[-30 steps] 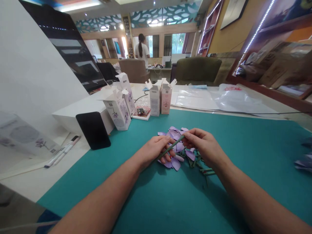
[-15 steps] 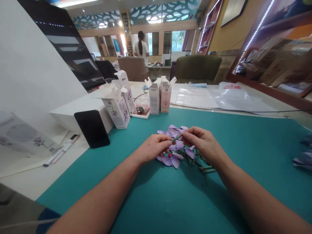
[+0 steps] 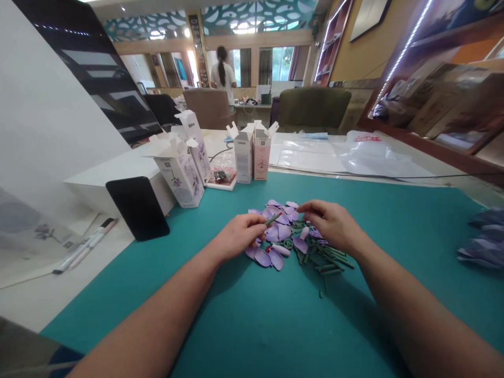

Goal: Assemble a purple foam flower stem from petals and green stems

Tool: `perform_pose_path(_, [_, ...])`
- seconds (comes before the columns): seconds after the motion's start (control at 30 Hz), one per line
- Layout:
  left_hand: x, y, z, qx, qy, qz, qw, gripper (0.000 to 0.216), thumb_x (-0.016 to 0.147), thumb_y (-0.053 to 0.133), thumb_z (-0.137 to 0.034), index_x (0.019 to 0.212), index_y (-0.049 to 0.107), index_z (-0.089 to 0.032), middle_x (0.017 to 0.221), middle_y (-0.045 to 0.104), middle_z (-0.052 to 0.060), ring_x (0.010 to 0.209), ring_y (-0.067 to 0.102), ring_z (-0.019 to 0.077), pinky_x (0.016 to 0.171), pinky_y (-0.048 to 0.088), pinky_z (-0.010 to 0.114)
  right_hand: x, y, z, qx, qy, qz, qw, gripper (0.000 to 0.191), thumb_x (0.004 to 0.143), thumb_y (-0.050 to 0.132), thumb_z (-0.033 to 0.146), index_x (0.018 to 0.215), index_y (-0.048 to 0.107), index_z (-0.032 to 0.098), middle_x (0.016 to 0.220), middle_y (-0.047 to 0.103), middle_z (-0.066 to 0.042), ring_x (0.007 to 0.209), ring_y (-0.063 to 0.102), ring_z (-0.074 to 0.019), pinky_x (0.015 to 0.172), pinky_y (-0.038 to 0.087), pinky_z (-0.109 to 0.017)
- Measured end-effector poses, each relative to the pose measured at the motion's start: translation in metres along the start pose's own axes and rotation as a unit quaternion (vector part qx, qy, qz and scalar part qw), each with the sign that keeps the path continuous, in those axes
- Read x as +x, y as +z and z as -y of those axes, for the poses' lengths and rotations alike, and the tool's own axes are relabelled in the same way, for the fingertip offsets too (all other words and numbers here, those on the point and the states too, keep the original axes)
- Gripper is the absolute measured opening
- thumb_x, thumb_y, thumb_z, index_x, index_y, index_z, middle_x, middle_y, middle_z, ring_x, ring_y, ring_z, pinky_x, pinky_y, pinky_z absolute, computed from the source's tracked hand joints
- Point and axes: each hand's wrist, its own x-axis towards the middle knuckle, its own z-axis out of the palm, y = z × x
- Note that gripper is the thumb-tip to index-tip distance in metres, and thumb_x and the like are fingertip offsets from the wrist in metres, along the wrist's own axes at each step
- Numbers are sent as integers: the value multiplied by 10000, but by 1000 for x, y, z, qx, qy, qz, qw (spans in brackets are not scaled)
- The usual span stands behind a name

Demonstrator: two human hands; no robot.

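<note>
My left hand (image 3: 239, 237) pinches a short green stem piece (image 3: 272, 219) between thumb and fingers, above the edge of a heap of lilac paper petals (image 3: 277, 231). My right hand (image 3: 328, 223) is apart from the stem, fingers slightly spread, its fingertips at the heap's right side and holding nothing. Under and to the right of that hand lie several dark green stem pieces (image 3: 328, 261). A small pale pink bud (image 3: 280, 249) lies close to my left fingers. All this rests on a teal cutting mat (image 3: 252, 320).
Several open white product boxes (image 3: 244, 153) stand beyond the mat, with a black phone (image 3: 137, 208) and white marker pens (image 3: 84, 253) at left. More lilac pieces (image 3: 482, 244) lie at the right. Plastic sheeting (image 3: 354, 157) covers the far table. A person (image 3: 222, 73) stands at the back.
My right hand has let go of the green stem and moved right, opening. The left hand keeps the stem. The view has tilted slightly, and more stem pieces show.
</note>
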Motion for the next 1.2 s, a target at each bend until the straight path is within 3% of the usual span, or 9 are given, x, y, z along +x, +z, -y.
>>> perform_pose_path(0.13, [0,1,0,-1,-10,-2,1000,257,767,510,-318,917,617,-138,695,590,-7,521,491,95,514,390,221,1,-7,-2,-99,10,27,995,232,800,504,228,921,702,222,821,716,-28,758,620,-194,654,413,-282])
perform_pose_path(0.37, [1,1,2,23,3,5,1000,265,767,507,-347,891,630,-148,689,589,-4,534,488,102,511,380,218,4,-4,-13,-201,-34,99,974,242,816,483,207,897,711,223,952,712,-52,861,624,-201,673,398,-257])
perform_pose_path(0.67, [2,0,2,44,8,13,999,304,777,503,-389,908,633,-147,693,594,1,536,498,111,513,398,225,4,-35,-17,-232,62,188,952,180,764,533,192,781,705,239,694,713,-33,613,614,-174,519,338,-252])
perform_pose_path(0.83, [2,0,0,54,5,15,998,276,770,497,-382,857,627,-155,683,582,-4,536,494,111,513,401,225,1,-31,-13,-239,71,220,943,188,784,492,177,811,669,232,661,700,-34,559,597,-158,479,302,-250])
perform_pose_path(1.03, [3,0,0,55,6,16,998,277,766,497,-384,843,621,-149,682,580,2,529,486,106,504,397,220,0,-17,-8,-147,31,210,966,183,794,449,131,790,608,223,665,699,-7,592,601,-140,523,340,-238])
perform_pose_path(1.2, [2,-1,-2,53,0,15,998,295,754,501,-411,854,620,-160,685,584,-4,528,482,109,507,388,224,6,-31,-17,-69,62,76,993,173,828,420,177,868,584,213,690,706,-9,640,623,-146,581,398,-248])
